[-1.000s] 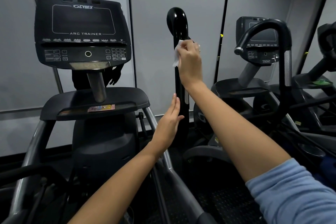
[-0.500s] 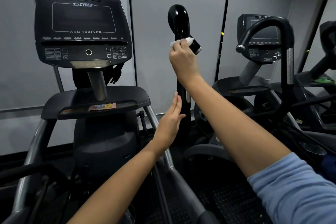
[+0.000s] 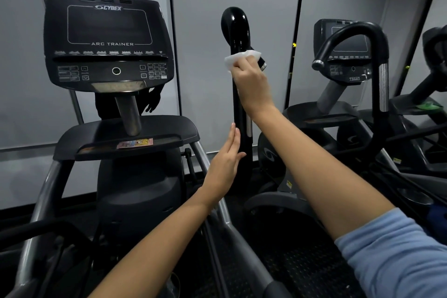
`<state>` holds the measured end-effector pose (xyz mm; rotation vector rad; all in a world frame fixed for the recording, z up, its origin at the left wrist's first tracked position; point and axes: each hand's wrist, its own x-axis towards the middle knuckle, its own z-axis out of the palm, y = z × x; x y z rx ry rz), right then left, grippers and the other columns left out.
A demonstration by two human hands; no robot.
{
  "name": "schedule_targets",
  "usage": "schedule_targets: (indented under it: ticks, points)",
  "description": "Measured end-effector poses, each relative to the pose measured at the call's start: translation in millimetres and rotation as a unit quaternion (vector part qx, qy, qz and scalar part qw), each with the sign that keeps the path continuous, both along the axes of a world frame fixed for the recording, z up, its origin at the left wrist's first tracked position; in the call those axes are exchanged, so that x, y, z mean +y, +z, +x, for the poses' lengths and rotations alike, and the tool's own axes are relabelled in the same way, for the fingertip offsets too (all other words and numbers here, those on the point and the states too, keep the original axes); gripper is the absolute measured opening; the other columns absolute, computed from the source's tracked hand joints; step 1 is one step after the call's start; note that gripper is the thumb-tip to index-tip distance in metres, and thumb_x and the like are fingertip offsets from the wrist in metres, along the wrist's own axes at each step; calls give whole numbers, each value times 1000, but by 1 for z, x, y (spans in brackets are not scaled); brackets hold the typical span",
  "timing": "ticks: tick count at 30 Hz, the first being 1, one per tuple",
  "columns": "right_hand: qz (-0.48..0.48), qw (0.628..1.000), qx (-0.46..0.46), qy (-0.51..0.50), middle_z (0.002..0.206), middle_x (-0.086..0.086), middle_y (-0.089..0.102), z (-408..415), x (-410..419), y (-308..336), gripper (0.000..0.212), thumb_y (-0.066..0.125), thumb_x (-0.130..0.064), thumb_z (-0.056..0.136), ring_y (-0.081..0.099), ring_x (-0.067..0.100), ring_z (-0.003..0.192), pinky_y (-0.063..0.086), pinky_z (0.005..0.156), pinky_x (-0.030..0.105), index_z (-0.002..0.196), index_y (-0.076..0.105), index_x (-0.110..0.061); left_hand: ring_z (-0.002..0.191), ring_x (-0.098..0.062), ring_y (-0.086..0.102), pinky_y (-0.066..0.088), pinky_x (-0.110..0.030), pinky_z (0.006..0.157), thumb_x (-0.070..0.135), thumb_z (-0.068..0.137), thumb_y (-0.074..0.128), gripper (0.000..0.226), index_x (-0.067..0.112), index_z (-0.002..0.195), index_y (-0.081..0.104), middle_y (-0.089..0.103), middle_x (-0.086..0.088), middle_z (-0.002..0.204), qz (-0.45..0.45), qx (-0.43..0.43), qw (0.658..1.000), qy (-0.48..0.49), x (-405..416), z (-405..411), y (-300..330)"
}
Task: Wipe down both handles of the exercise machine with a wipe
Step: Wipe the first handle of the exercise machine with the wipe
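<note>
Head: wipe (image 3: 238,59) under right hand (image 3: 254,84).

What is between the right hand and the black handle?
In the head view, a white wipe lies between the right hand and the black handle.

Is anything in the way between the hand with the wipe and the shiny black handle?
No, nothing visible is in the way. The right hand already presses the white wipe against the black handle. The left hand rests flat against the handle's post lower down, below the wiping.
</note>
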<state>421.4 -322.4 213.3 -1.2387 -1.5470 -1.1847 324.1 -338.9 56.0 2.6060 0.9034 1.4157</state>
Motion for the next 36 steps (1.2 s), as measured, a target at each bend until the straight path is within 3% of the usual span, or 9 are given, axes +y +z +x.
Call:
schedule_targets:
  ticks: [4,8,11,16,19,22,24,29,36]
  points:
    - [-4,952,267,150,92,11,65,8,-5,-1,19,46,5,87,59,17,90,43,70,12,84,65,0,106,-18,62,50,-22,88,11,94,51,67,7,148,12,-4,11,153,-15,-2,1000,-3,-2,-1,1]
    - [-46,874,430,223,88,10,68,17,-5,9,22,48,6,86,64,20,85,53,81,30,90,68,-2,109,-19,61,50,-23,92,10,94,50,68,8,147,8,-2,7,154,-3,-5,1000,-11,-3,-1,-1]
    - [-82,831,475,279,87,7,68,18,-4,2,27,47,3,87,62,14,82,51,80,25,96,71,-4,118,-19,57,42,-19,97,9,95,50,66,6,147,11,1,5,155,4,-6,1000,-8,-2,-1,-2]
    - [-133,760,535,345,52,-3,36,15,-17,-40,40,48,-9,94,32,5,49,27,48,20,55,51,-17,131,-23,45,40,-29,103,10,96,48,64,6,148,12,-1,7,154,-13,-4,1000,-16,-2,0,-1]
    - [-138,714,567,387,55,-8,50,10,-16,-17,37,45,-2,93,44,6,54,39,52,22,66,65,-18,122,-24,54,43,-27,100,11,95,50,65,5,147,13,1,4,154,2,1,1000,-10,-2,-1,-1]
    - [-133,595,638,471,72,-4,58,3,-17,14,35,35,7,94,53,2,57,46,50,12,105,66,-6,109,-23,62,49,-25,92,10,93,54,66,3,147,17,5,2,154,16,0,1000,1,-1,-1,-1]
    - [-176,553,653,487,78,1,58,4,-26,6,38,28,9,92,57,2,57,48,49,10,99,63,-5,118,-25,57,48,-30,96,10,94,53,65,3,147,17,4,3,153,9,-2,1000,0,-2,0,-1]
    - [-304,580,632,414,76,4,57,15,-41,-34,38,25,9,93,55,8,67,50,52,10,87,58,-8,130,-30,45,41,-37,103,5,92,53,66,1,146,16,6,0,153,2,-1,1000,-11,-1,2,0]
    - [-252,583,638,436,69,0,61,9,-24,-2,38,27,1,98,59,10,63,50,49,16,80,57,-14,127,-29,49,45,-38,103,10,95,49,64,6,148,12,-1,7,153,-16,8,1000,-6,-5,0,1]
